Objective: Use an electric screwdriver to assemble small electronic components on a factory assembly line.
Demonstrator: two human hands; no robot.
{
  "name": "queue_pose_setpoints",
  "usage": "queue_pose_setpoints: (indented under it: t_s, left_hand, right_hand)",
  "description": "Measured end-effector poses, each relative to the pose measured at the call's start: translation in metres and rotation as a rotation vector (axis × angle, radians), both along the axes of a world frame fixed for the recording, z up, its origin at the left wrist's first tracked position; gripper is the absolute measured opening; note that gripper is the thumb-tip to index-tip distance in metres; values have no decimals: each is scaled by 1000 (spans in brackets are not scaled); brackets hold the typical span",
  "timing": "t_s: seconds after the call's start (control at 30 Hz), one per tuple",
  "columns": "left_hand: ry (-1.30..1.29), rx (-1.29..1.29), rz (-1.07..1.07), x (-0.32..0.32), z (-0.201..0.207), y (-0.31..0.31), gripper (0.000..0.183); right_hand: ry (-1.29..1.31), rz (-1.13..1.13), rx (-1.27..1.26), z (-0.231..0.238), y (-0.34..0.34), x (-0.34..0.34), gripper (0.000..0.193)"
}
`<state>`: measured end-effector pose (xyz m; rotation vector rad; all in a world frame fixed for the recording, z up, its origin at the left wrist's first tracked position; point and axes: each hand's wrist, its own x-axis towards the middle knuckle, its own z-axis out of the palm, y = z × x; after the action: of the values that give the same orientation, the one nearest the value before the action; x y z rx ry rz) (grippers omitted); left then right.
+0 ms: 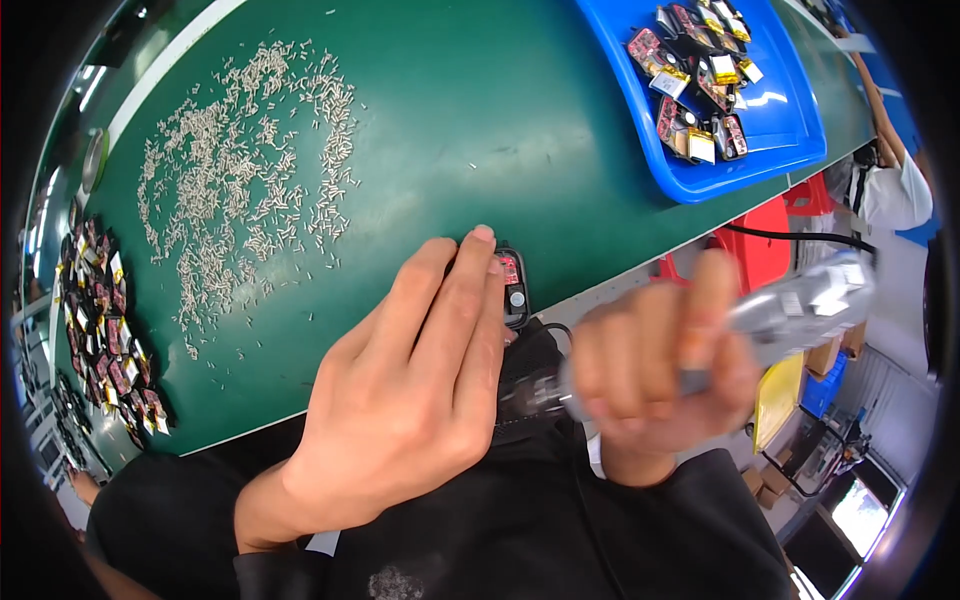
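Observation:
My left hand (410,380) lies over the near edge of the table, its fingers close together against a small black electronic case (514,292). A red circuit board and a round silvery part show inside this case; its left side and my thumb are hidden. Off to the right, my right hand (665,370) is wrapped round an electric screwdriver (805,308) with a greyish, see-through body, blurred by motion. The driver's front end points left, below the case and apart from it, and its exact tip is hard to make out.
Many small silvery screws (230,180) are strewn over the green table (480,90). A blue tray (660,150) at the far right holds several opened cases with batteries. More such units (110,350) are heaped at the left edge. A black cable (795,236) runs at the right.

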<state>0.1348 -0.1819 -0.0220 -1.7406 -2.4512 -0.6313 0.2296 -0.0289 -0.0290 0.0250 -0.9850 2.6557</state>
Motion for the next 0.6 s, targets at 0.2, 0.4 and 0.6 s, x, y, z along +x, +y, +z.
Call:
queue_pose_setpoints:
  t_s: [0.2,0.4,0.6]
  left_hand:
    - [56,-115,13,10,0,-2,40]
    - [66,-107,0,10,-1,-1,37]
    - [88,-16,-3,7,-9,-2,35]
  right_hand:
    - [108,33,163,31,43,-31,23]
    - [96,118,374,28,54,-48,27]
    - [55,153,398,23,54,-51,30]
